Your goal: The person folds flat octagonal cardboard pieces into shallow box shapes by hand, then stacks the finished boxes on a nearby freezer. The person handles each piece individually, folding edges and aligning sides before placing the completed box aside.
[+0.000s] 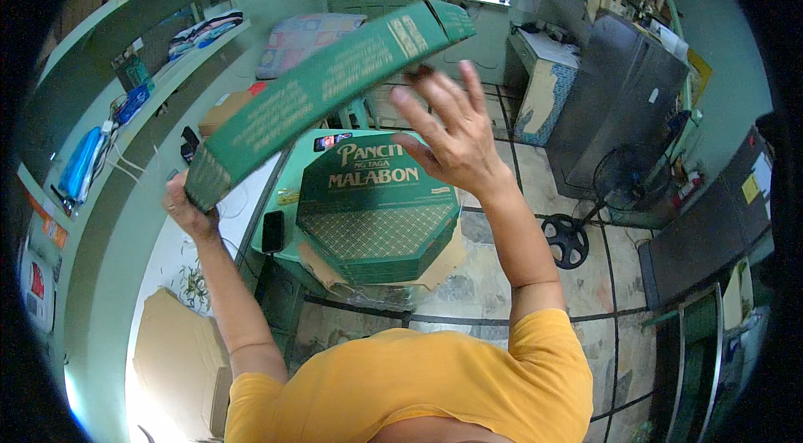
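A green cardboard box with pale printing is raised and tilted in front of me, its narrow side facing up. My left hand grips its lower left end. Close by its right end is my right hand, fingers spread and apart; whether a fingertip touches the box's underside I cannot tell. Below them an octagonal green box, printed and patterned in gold, lies on what looks like a stack. The stack sits on a light green table, with brown cardboard sticking out beneath.
On the table lie a black phone and a second phone with a lit screen. Brown cardboard sheets lean at lower left. Shelves run along the left wall. A standing fan and a dark refrigerator are on the right.
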The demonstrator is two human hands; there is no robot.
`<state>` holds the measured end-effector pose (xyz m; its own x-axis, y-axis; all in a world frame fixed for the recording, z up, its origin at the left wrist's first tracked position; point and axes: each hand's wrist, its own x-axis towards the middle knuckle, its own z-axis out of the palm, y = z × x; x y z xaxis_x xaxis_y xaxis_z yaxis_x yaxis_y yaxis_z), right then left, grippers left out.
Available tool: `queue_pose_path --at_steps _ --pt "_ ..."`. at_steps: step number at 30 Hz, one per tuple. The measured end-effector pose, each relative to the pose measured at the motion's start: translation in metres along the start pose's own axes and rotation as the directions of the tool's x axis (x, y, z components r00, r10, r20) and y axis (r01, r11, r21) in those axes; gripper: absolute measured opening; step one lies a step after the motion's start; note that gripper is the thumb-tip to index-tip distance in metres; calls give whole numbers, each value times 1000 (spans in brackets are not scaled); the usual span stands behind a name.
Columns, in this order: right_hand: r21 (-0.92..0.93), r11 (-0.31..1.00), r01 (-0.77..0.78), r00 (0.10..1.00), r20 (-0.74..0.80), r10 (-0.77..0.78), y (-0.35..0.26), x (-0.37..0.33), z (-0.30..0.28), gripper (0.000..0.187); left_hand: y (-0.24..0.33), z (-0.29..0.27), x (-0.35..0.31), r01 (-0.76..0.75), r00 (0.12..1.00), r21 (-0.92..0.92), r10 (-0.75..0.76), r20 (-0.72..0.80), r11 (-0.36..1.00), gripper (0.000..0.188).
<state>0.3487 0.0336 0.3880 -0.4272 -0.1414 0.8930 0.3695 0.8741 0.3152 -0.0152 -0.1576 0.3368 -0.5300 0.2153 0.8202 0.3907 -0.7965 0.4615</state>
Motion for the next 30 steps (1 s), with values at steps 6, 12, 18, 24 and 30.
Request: queue_pose_path --at_steps 6,12,18,24,30 --pt "-76 997 -17 912 -410 -16 3 -7 -2 50 14 -1 11 95 975 -44 -102 -197 994 43" --pt "2 990 142 892 -434 -127 -2 2 -29 53 45 10 26 -165 944 -95 186 275 982 50" --pt "160 964 212 943 -292 -159 0 -6 -24 57 32 -1 37 -276 917 -45 277 287 960 46" --pt "496 689 -529 667 -259 698 22 -52 28 65 -80 -3 -21 582 805 394 -573 -153 712 59" --pt "804 -117 -582 266 325 907 19 -121 76 59 -121 14 -81 573 818 -50 -575 -18 818 58"
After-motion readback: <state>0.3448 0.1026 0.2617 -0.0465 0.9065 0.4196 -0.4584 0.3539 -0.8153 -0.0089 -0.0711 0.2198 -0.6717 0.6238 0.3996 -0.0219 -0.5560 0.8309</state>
